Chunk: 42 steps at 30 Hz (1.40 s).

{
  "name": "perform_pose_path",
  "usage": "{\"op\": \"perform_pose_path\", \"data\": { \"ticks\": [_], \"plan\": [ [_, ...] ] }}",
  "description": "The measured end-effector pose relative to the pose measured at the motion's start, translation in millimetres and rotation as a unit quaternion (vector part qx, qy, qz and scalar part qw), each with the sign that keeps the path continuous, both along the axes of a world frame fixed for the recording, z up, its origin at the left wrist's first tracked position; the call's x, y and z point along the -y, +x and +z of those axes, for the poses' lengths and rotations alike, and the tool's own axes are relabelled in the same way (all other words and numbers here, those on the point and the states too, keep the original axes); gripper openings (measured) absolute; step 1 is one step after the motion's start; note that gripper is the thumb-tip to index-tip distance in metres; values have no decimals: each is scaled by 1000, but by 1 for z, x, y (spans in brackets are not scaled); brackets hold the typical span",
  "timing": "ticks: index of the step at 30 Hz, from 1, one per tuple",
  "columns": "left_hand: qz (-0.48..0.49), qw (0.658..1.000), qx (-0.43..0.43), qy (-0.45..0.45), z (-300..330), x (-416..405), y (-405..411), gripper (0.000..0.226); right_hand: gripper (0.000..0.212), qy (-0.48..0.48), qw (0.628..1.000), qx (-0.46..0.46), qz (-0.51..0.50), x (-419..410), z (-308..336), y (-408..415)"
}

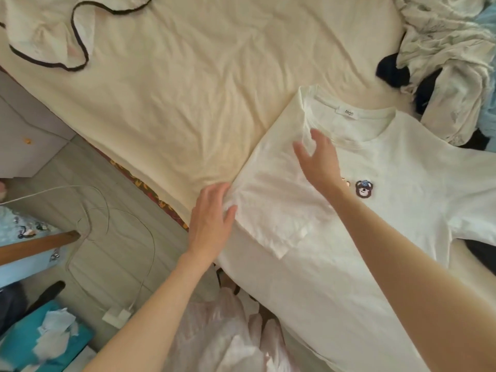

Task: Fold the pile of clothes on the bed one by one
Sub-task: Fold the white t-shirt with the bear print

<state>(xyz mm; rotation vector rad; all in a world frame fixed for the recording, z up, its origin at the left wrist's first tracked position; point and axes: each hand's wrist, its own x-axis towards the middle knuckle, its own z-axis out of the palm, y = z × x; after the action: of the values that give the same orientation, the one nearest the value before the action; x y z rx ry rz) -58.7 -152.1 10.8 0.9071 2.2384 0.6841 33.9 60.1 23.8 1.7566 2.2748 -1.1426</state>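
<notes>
While my left hand [210, 218] presses flat on the folded-in sleeve edge, my right hand [318, 159] hovers open above the white bear T-shirt [402, 210] on the bed's [174, 103] near right. Advice: smooth creases before folding the far sleeve.

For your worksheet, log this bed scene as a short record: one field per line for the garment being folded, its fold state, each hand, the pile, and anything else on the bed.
garment: white T-shirt with a bear patch, laid flat on the bed sheet
fold state: one sleeve folded in over the body; the other side still spread out
left hand: open, resting on the folded edge
right hand: open, fingers spread near the collar
pile: crumpled clothes at the upper right
other: dark-trimmed garment at the upper left
</notes>
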Motion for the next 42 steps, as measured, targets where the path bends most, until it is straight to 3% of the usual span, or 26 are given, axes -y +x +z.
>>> {"op": "perform_pose_path", "data": {
  "ticks": [8, 12, 17, 22, 24, 26, 28, 30, 33, 36, 38, 40, 42],
  "plan": [
    [50, 999, 18, 4, -14, 12, 3, 29, 35, -170, 983, 11, -72, -33, -11, -26],
    [70, 996, 49, 2, -16, 15, 4, 34, 12, -160, 986, -27, -39, -36, 6, -27],
    [99, 989, 114, -1, -19, 6, -4, 9, 20, -134, 983, -101, -71, -48, 12, -66],
    [193, 952, 238, 11, -21, 16, -15, 11, 20, -136, 978, -145, -59, -43, -4, -107],
    [183, 947, 262, 16, -21, 22, -19, 14, 4, -161, 972, -156, -72, -40, -8, -115],
    [174, 949, 261, 20, -22, 24, -21, 14, 30, -189, 961, -178, -95, -38, -11, -116],
    [182, 950, 254, 16, -22, 25, -21, 12, 48, -129, 975, -170, -69, -27, -4, -110],
    [180, 950, 256, 1, -22, 26, -19, 8, 52, 18, 990, -138, 23, -7, 2, -94],
    [152, 947, 279, -53, -22, 28, -14, 19, 52, 162, 970, -77, 162, 38, 7, -53],
    [102, 959, 224, -142, -16, 31, -8, 21, 53, 107, 939, 37, 326, 85, 0, -2],
    [80, 975, 126, -167, -7, 36, -3, 32, 54, 56, 904, 110, 409, 108, -5, 32],
    [30, 990, -3, -140, 5, 40, 5, 45, 54, 30, 901, 122, 415, 118, -6, 61],
    [-61, 989, -101, -94, 16, 37, 19, 55, 50, 8, 921, 104, 375, 117, -1, 83]
  ]
}}
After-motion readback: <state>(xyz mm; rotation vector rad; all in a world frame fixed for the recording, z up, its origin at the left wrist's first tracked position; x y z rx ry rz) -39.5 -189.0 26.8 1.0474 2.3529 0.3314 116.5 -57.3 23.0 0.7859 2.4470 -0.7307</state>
